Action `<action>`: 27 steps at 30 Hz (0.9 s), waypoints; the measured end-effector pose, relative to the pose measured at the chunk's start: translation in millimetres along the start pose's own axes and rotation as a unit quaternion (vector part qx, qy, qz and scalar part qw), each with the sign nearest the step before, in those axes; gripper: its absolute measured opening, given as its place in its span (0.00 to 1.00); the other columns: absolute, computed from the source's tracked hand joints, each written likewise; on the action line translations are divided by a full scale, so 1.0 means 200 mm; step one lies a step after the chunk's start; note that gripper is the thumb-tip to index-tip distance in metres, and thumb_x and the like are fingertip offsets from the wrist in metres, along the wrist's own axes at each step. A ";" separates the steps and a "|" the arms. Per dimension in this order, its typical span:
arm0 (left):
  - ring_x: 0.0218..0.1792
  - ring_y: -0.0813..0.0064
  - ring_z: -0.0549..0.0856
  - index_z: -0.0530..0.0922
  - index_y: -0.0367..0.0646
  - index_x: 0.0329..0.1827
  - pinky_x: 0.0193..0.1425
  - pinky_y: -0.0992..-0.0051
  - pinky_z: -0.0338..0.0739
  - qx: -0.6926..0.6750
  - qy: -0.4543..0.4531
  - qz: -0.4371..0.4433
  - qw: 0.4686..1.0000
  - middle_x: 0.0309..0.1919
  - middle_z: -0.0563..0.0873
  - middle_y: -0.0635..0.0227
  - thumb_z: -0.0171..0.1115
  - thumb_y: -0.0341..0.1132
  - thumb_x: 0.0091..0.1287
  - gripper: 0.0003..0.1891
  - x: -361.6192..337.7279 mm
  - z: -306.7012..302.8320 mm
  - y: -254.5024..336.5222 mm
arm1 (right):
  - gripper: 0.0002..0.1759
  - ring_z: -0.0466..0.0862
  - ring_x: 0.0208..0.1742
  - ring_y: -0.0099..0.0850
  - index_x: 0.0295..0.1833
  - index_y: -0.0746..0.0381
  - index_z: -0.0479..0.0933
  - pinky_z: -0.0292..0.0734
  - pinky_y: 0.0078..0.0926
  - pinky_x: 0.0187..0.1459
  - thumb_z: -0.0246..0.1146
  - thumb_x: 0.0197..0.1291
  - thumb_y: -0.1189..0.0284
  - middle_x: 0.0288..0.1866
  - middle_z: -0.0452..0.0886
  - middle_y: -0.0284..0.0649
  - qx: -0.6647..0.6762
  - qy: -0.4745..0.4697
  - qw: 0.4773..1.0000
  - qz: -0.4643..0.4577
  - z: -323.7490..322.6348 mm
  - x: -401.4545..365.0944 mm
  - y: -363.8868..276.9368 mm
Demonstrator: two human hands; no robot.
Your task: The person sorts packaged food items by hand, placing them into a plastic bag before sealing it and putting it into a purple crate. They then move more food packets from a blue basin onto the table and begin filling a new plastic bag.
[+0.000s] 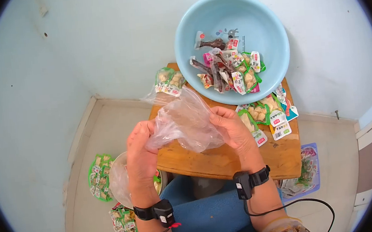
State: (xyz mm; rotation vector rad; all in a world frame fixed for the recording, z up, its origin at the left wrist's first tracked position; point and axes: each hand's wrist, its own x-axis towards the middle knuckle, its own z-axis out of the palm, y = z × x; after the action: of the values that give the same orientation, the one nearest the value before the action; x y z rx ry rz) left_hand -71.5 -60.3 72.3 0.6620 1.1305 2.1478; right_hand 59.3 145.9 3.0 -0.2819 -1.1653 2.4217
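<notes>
A crumpled clear plastic bag [182, 120] is held between both hands over a small wooden table [225, 159]. My left hand [141, 148] grips the bag's left side and my right hand [231, 127] pinches its right side. A light blue plastic basin [271, 29] at the table's far end holds several small packaged snacks [230, 68]. More green-edged snack packets [266, 118] lie on the table just right of my right hand, and one packet [169, 81] rests at the table's far left corner, beyond the bag.
On the floor at the left lies a bagged bundle of snack packets [99, 176], with a bowl lined with clear plastic [119, 177] beside it and more packets [124, 221] below. A purple-edged bag of packets [304, 174] is on the floor at the right. Pale walls close in behind.
</notes>
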 end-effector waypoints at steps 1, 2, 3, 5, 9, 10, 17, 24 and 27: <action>0.50 0.70 0.86 0.78 0.41 0.48 0.54 0.68 0.83 -0.004 0.021 -0.031 0.999 0.53 0.84 0.61 0.65 0.36 0.69 0.11 0.01 0.02 -0.01 | 0.14 0.84 0.43 0.26 0.53 0.65 0.80 0.80 0.28 0.48 0.67 0.68 0.68 0.45 0.85 0.37 -0.002 0.001 1.000 -0.003 -0.02 0.00 -0.01; 0.50 0.70 0.86 0.78 0.41 0.48 0.54 0.68 0.83 -0.005 0.019 -0.030 0.999 0.53 0.84 0.61 0.65 0.36 0.69 0.11 0.02 0.03 -0.03 | 0.11 0.84 0.41 0.26 0.50 0.65 0.80 0.80 0.26 0.46 0.67 0.66 0.71 0.43 0.85 0.37 -0.038 0.003 0.999 -0.026 -0.05 0.01 -0.02; 0.49 0.70 0.86 0.77 0.40 0.52 0.50 0.69 0.84 0.061 0.051 -0.039 0.996 0.53 0.85 0.61 0.66 0.38 0.68 0.15 0.04 0.04 -0.06 | 0.09 0.85 0.38 0.26 0.47 0.66 0.80 0.80 0.24 0.43 0.68 0.64 0.75 0.40 0.85 0.37 -0.075 0.006 0.996 -0.049 -0.07 0.01 -0.03; 0.48 0.71 0.87 0.76 0.39 0.55 0.47 0.70 0.85 0.123 0.082 -0.047 0.988 0.52 0.85 0.61 0.68 0.40 0.68 0.19 0.07 0.02 -0.12 | 0.07 0.84 0.36 0.25 0.45 0.65 0.79 0.80 0.23 0.41 0.68 0.64 0.75 0.38 0.85 0.37 -0.096 0.005 0.994 -0.059 -0.08 0.00 -0.05; 0.43 0.79 0.86 0.81 0.40 0.51 0.46 0.76 0.82 0.120 0.113 -0.049 0.985 0.43 0.86 0.69 0.67 0.31 0.67 0.12 0.11 -0.10 -0.25 | 0.06 0.84 0.32 0.24 0.41 0.64 0.78 0.79 0.21 0.37 0.67 0.65 0.75 0.33 0.85 0.37 -0.145 0.024 0.987 -0.069 -0.08 -0.02 -0.08; 0.40 0.79 0.86 0.83 0.40 0.49 0.45 0.77 0.81 0.102 0.126 -0.039 0.986 0.40 0.87 0.70 0.67 0.29 0.66 0.10 0.11 -0.14 -0.27 | 0.06 0.84 0.32 0.24 0.41 0.64 0.78 0.79 0.21 0.37 0.67 0.65 0.75 0.33 0.85 0.37 -0.147 0.024 0.986 -0.067 -0.10 -0.02 -0.08; 0.35 0.81 0.84 0.83 0.40 0.44 0.42 0.77 0.80 0.042 0.132 0.007 0.990 0.36 0.86 0.73 0.66 0.29 0.68 0.05 0.03 -0.22 -0.19 | 0.05 0.85 0.33 0.27 0.42 0.62 0.78 0.80 0.23 0.37 0.64 0.68 0.72 0.32 0.85 0.37 -0.135 0.060 0.988 -0.052 -0.15 -0.02 -0.08; 0.31 0.84 0.82 0.83 0.41 0.43 0.38 0.78 0.79 0.014 0.142 -0.027 0.989 0.32 0.85 0.76 0.66 0.38 0.71 0.09 0.00 -0.24 -0.15 | 0.06 0.84 0.31 0.28 0.42 0.64 0.78 0.81 0.26 0.37 0.61 0.70 0.72 0.33 0.84 0.37 -0.171 0.018 0.985 -0.016 -0.18 -0.03 -0.11; 0.31 0.85 0.82 0.83 0.41 0.43 0.36 0.80 0.78 0.061 0.145 -0.011 0.988 0.31 0.84 0.76 0.67 0.38 0.71 0.09 0.01 -0.31 -0.20 | 0.06 0.83 0.30 0.25 0.41 0.64 0.78 0.79 0.24 0.35 0.61 0.70 0.72 0.32 0.83 0.34 -0.185 0.022 0.982 0.015 -0.16 -0.05 -0.11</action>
State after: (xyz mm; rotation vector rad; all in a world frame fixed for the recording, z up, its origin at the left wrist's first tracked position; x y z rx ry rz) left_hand -102.0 -74.9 7.7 0.3942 1.4241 2.2187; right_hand 86.0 175.6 -0.1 -0.4654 -1.5977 2.1968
